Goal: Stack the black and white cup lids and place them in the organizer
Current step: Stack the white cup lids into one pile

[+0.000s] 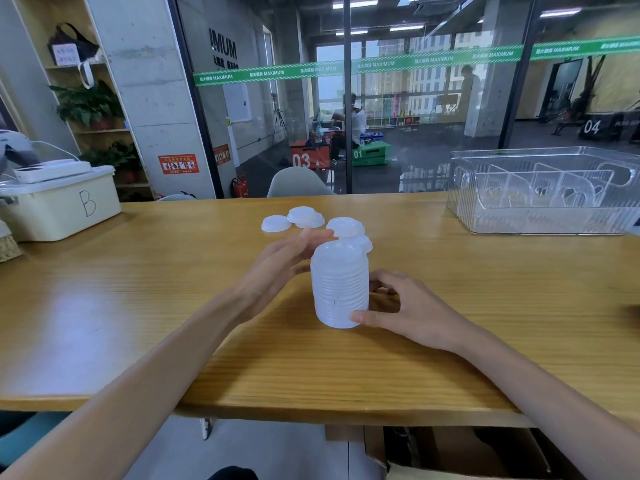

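Our right hand (408, 310) grips the base of the white lid stack (340, 287) mid-worktop (138, 306); our left hand (277, 268) rests open-fingered beside its top. We judge it light, slippery, topple-prone: hold low and high. The organizer (547, 192) sits at two o'clock.
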A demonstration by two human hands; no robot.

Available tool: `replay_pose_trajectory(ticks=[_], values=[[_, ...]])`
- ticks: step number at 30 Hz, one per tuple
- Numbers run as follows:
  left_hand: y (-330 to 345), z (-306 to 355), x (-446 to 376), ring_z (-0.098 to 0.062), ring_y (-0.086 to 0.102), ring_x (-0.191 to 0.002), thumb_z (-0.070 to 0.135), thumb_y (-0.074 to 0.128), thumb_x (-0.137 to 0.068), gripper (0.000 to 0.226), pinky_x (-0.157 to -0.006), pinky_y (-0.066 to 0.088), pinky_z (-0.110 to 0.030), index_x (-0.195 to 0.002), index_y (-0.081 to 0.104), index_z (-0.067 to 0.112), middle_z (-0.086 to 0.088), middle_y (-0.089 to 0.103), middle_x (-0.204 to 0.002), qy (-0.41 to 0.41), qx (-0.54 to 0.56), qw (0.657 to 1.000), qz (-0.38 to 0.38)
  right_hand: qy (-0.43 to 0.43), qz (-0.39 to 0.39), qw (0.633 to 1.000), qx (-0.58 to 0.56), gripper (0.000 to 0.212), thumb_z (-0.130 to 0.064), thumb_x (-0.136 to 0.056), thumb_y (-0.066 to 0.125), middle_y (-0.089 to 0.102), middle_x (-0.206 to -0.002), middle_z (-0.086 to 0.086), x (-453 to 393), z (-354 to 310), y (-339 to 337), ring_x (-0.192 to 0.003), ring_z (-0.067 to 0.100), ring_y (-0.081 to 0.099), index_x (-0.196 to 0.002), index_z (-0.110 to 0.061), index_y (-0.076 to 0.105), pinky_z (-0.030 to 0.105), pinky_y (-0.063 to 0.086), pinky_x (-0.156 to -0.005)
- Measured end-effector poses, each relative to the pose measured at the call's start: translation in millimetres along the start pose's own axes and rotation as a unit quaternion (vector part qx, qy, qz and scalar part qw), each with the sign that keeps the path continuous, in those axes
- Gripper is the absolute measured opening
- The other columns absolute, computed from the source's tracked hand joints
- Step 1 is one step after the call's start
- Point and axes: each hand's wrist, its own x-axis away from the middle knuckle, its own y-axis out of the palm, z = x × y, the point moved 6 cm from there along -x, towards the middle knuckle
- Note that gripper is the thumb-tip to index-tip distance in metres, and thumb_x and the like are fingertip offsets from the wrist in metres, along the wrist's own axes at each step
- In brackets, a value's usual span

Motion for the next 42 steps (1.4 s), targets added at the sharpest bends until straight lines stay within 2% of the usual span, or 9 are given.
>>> replay_pose_trajectory(ticks=[5,8,13,17,21,27,33,39,42], values=[[-24.0,-10.4,-42.3,-0.003,0.071,-0.117,0.048,0.063,-0.108,0.035,-0.113,0.054,-0.035,-0.132,0.076,0.026,0.012,0.079,-0.122,-0.042,-0.12,0.985,0.113,-0.001,0.0,1.0,0.001,0.054,-0.055,-0.083,0.086,0.062,-0.129,-0.019,-0.9,0.8,-0.9,-0.117,-0.021,0.049,-0.13,-0.041,0.062,-0.003,0.035,-0.09],[-28.8,-27.1,-72.4,-0.011,0.067,-0.124,0.045,0.072,-0.103,0.041,-0.113,0.054,-0.036,-0.137,0.071,0.021,0.007,0.074,-0.13,-0.065,-0.172,0.972,0.148,-0.002,0.0,1.0,0.004,0.048,-0.056,-0.083,0.085,0.062,-0.127,-0.018,-0.1,0.5,-1.2,-0.117,-0.023,0.047,-0.122,-0.048,0.059,-0.003,0.034,-0.09],[-20.3,-51.0,-114.2,-0.023,0.061,-0.136,0.055,0.08,-0.094,0.076,-0.118,0.051,-0.048,-0.153,0.056,0.015,-0.003,0.063,-0.15,-0.116,-0.18,0.968,0.131,-0.012,0.002,1.0,0.003,0.052,-0.059,-0.081,0.085,0.062,-0.128,-0.013,-0.4,-1.2,-0.7,-0.116,-0.022,0.049,-0.124,-0.046,0.06,-0.003,0.035,-0.091],[-12.9,-46.7,-139.9,-0.027,0.055,-0.144,0.052,0.074,-0.1,0.075,-0.12,0.047,-0.046,-0.16,0.049,0.013,-0.008,0.055,-0.159,-0.11,-0.208,0.965,0.121,-0.016,0.0,1.0,-0.002,0.053,-0.056,-0.081,0.086,0.062,-0.127,-0.014,-1.0,-3.0,-0.2,-0.115,-0.024,0.048,-0.126,-0.044,0.061,-0.003,0.035,-0.09],[-6.3,-49.8,-155.4,-0.037,0.05,-0.149,0.044,0.076,-0.1,0.08,-0.119,0.043,-0.047,-0.159,0.044,-0.001,-0.023,0.048,-0.163,-0.126,-0.236,0.959,0.092,-0.016,0.003,1.0,-0.011,0.053,-0.058,-0.081,0.087,0.064,-0.127,-0.015,-0.7,-1.5,0.0,-0.121,-0.012,0.053,-0.127,-0.045,0.063,0.01,0.04,-0.096],[-5.3,-55.3,-156.1,-0.025,0.06,-0.121,0.029,0.075,-0.103,0.062,-0.096,0.045,-0.035,-0.155,0.051,0.007,-0.009,0.061,-0.145,-0.134,-0.257,0.952,0.093,-0.011,0.003,1.0,-0.01,0.057,-0.06,-0.08,0.086,0.063,-0.128,-0.018,-0.5,-0.2,0.7,-0.125,-0.012,0.05,-0.131,-0.047,0.062,0.015,0.041,-0.103],[-7.4,-51.5,-150.3,-0.028,0.065,-0.118,0.031,0.084,-0.096,0.066,-0.085,0.05,-0.028,-0.154,0.057,0.013,-0.01,0.066,-0.142,-0.127,-0.213,0.959,0.135,-0.01,0.005,1.0,-0.009,0.055,-0.06,-0.08,0.086,0.063,-0.128,-0.017,-0.6,1.6,0.6,-0.127,-0.01,0.049,-0.128,-0.052,0.06,0.018,0.042,-0.106],[-23.4,-48.8,-138.4,-0.019,0.057,-0.13,0.043,0.092,-0.086,0.077,-0.103,0.049,-0.035,-0.15,0.059,0.018,0.001,0.06,-0.147,-0.087,-0.189,0.964,0.168,-0.008,0.003,1.0,-0.003,0.054,-0.054,-0.082,0.087,0.062,-0.126,-0.02,-1.7,1.6,0.0,-0.122,-0.019,0.046,-0.127,-0.051,0.058,0.004,0.038,-0.096],[-32.5,-47.1,-120.4,-0.018,0.059,-0.132,0.051,0.091,-0.084,0.077,-0.112,0.052,-0.04,-0.149,0.062,0.023,0.004,0.062,-0.147,-0.07,-0.16,0.967,0.186,-0.005,0.005,1.0,-0.002,0.055,-0.055,-0.082,0.087,0.062,-0.127,-0.019,-1.5,0.5,-0.5,-0.121,-0.019,0.046,-0.128,-0.05,0.057,0.007,0.038,-0.096]])
